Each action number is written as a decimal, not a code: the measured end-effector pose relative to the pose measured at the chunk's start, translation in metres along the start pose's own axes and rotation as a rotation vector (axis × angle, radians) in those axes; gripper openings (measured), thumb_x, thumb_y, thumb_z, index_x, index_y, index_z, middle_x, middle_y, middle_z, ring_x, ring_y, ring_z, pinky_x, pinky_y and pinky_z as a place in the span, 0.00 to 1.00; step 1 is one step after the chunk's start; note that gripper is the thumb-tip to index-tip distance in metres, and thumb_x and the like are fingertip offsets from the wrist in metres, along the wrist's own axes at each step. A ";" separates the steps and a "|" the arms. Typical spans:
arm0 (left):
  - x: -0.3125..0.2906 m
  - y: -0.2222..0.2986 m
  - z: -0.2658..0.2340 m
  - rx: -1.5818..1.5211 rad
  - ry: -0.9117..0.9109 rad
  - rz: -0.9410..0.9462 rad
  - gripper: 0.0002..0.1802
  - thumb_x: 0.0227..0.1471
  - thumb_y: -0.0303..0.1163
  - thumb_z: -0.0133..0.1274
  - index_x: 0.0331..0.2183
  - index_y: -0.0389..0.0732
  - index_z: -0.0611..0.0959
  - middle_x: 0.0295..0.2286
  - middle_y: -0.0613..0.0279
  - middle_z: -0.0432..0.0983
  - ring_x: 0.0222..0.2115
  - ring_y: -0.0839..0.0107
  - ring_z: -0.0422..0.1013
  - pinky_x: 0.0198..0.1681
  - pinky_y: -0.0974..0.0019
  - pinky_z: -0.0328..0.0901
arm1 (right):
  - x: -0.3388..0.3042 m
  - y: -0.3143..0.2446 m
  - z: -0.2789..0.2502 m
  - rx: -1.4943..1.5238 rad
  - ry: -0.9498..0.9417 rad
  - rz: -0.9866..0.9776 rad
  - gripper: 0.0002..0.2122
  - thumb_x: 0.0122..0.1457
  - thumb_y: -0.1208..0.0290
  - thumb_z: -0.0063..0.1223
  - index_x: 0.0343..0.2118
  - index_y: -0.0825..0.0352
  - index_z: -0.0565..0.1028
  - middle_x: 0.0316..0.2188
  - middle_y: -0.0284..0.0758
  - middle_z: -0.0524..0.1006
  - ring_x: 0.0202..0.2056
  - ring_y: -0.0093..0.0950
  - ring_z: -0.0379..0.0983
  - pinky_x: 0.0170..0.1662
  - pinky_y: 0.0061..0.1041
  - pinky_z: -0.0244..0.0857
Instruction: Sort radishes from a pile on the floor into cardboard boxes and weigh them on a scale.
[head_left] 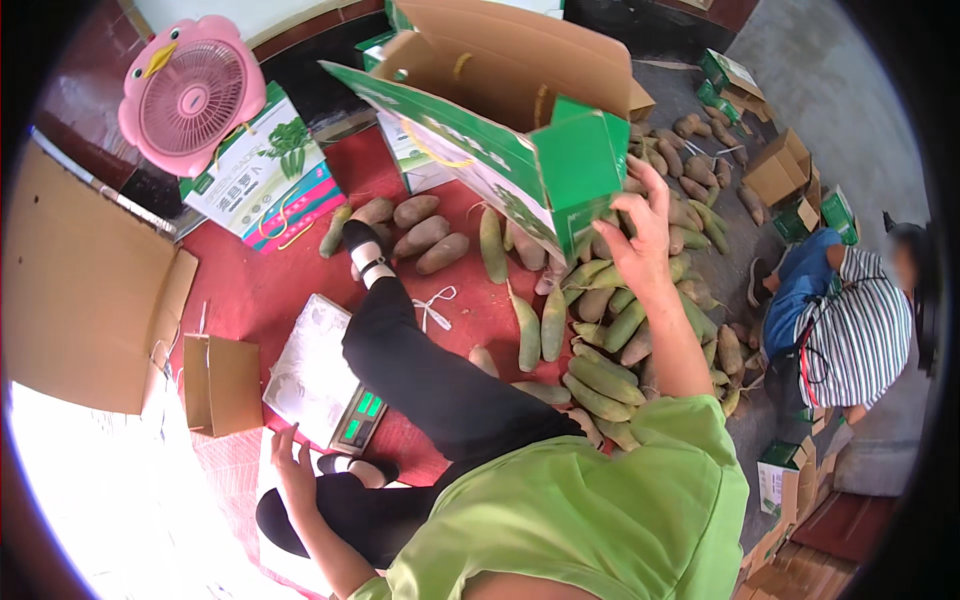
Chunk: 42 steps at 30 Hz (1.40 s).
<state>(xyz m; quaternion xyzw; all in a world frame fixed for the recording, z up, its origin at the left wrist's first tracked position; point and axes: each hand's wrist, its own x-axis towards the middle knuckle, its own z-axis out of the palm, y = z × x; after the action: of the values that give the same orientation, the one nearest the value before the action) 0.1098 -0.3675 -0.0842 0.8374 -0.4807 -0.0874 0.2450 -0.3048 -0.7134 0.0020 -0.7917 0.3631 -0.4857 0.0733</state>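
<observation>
Gripping a green carton (581, 165) by one edge, upper centre, the right hand (640, 222) could let it tip onto the vegetables (605, 381) if its lone hold slips; the empty left hand (293, 472), fingers parted, is lower left.

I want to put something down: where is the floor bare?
Widest: the red mat between the printed boxes near the pink fan and the white-topped scale. A smaller patch lies between the white tie and the nearest long green vegetables. Crowded: your right side, heaped with green and brown vegetables.
</observation>
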 end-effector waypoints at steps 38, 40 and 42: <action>0.021 0.027 -0.036 0.477 0.323 0.080 0.14 0.41 0.23 0.55 0.34 0.46 0.84 0.24 0.65 0.65 0.28 0.65 0.68 0.30 0.62 0.65 | 0.008 -0.106 0.372 0.715 -1.183 -0.059 0.22 0.46 0.78 0.57 0.48 0.65 0.72 0.43 0.43 0.74 0.44 0.40 0.71 0.46 0.33 0.65; 0.026 0.029 -0.030 0.486 0.299 0.067 0.14 0.41 0.23 0.54 0.34 0.46 0.84 0.24 0.65 0.65 0.28 0.65 0.68 0.31 0.62 0.65 | 0.002 -0.103 0.378 0.703 -1.248 0.140 0.20 0.49 0.77 0.53 0.49 0.66 0.71 0.44 0.43 0.75 0.45 0.39 0.72 0.46 0.31 0.65; 0.034 0.039 -0.021 0.523 0.225 0.095 0.14 0.42 0.25 0.52 0.36 0.47 0.82 0.24 0.64 0.64 0.29 0.65 0.67 0.32 0.62 0.64 | -0.006 -0.090 0.384 0.572 -1.082 0.079 0.20 0.49 0.77 0.52 0.48 0.66 0.71 0.42 0.42 0.76 0.43 0.38 0.73 0.45 0.31 0.65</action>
<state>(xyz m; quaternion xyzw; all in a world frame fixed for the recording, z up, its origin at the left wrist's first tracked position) 0.1055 -0.4056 -0.0441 0.8532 -0.4954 0.1444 0.0764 0.0549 -0.7349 -0.1582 -0.8610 0.1586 -0.0901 0.4748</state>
